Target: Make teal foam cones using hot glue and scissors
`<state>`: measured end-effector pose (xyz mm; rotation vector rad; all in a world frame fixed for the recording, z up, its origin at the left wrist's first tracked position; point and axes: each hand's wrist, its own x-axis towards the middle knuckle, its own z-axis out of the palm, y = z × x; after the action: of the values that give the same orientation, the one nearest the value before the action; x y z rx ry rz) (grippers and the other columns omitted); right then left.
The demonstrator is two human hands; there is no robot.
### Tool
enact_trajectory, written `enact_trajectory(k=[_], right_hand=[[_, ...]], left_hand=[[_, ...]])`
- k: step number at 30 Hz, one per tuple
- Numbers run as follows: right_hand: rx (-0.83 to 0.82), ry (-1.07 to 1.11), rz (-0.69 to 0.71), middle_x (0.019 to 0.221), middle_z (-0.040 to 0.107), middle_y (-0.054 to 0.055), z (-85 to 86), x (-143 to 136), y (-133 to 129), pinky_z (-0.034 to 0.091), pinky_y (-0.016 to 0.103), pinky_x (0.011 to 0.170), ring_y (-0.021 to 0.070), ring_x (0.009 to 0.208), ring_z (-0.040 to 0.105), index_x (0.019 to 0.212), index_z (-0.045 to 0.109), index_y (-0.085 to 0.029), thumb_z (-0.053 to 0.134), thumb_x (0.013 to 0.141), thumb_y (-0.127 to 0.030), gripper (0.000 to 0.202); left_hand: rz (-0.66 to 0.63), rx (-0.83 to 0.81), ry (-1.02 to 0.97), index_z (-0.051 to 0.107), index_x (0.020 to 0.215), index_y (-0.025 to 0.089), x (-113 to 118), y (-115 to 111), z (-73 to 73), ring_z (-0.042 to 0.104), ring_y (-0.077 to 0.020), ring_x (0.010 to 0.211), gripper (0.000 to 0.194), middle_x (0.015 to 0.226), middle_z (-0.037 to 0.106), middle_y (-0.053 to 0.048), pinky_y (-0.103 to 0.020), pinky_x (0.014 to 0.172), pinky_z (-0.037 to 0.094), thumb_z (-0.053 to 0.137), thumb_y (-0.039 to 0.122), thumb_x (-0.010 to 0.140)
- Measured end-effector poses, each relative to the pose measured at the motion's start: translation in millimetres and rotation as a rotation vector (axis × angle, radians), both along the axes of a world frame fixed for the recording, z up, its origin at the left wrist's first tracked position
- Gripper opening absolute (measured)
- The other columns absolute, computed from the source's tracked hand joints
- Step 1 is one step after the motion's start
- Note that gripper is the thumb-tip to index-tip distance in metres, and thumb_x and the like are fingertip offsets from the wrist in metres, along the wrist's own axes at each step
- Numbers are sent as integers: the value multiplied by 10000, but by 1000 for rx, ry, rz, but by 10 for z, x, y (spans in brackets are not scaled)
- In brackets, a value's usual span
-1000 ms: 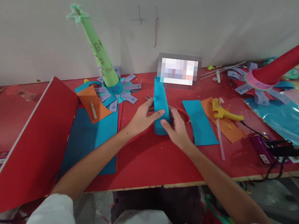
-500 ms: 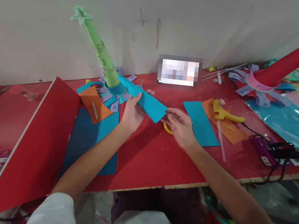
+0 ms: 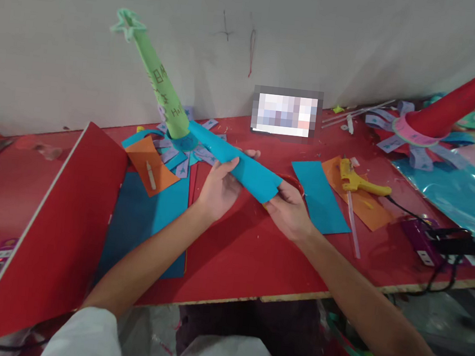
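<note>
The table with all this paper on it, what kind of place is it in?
Probably a craft room or small workshop: a yellow glue gun lies plugged-in style with its cord, blue and orange sheets are spread about, and a green paper cone stands decorated with a star.

Your tabletop (image 3: 228,267): red
Your rolled sheet (image 3: 247,170): plain blue
Tall cone (image 3: 158,82): green, dark lettering
Glue gun (image 3: 360,183): yellow

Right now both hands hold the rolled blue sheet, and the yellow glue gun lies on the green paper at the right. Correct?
Not quite: in the head view, the yellow glue gun lies on orange paper, not green. Both hands do hold the rolled blue sheet.
</note>
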<state>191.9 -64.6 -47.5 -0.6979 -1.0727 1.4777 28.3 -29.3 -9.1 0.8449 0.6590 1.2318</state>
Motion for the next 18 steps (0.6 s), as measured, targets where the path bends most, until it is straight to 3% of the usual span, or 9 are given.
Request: enact_trajectory(k=[5, 9, 18], right_hand=[[52, -24, 39, 1468, 708, 30, 52, -6, -25, 437, 548, 1286, 319, 1526, 522, 1279, 777, -343, 852, 875, -502, 440], [69, -82, -6, 1479, 700, 44, -41, 29, -17, 477, 554, 1251, 332, 1519, 528, 1309, 758, -334, 865, 852, -534, 510], [98, -211, 2, 1124, 817, 37, -172, 32, -6, 606, 534, 1066, 333, 1249, 704, 1236, 799, -270, 837, 883, -463, 405]], left_hand=[[-29, -80, -119, 751, 994, 193, 33, -79, 76, 603, -361, 1431, 232, 1227, 789, -94, -467, 1157, 529, 810, 384, 877], [-27, -114, -138, 734, 977, 200, 24, -85, 91, 611, -363, 1422, 226, 1218, 789, -89, -473, 1156, 526, 832, 371, 866], [-36, -100, -166, 707, 979, 214, 88, -128, 65, 655, -335, 1354, 226, 1143, 781, -62, -467, 1114, 552, 845, 339, 851]])
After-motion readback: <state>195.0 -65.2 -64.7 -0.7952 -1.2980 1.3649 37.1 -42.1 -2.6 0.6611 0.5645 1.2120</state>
